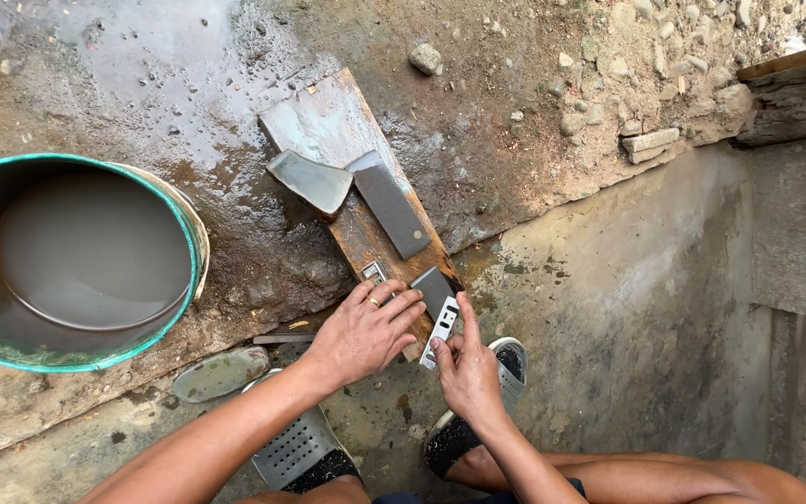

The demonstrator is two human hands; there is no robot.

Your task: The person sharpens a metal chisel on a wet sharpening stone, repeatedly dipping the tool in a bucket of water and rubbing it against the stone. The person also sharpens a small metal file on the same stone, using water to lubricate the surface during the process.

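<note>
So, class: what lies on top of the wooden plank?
On the wooden plank: a dark whetstone, a pale wedge-shaped stone and grey slurry. The left hand covers its near end, hiding what lies beneath.

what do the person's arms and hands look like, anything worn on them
Both arms are bare, with no sleeves in view up to the picture's edge. No gloves, watch or wristband on either. The left hand wears one thin gold-coloured ring on a finger. The right hand shows no ring or other jewellery on the side facing the camera.
</note>
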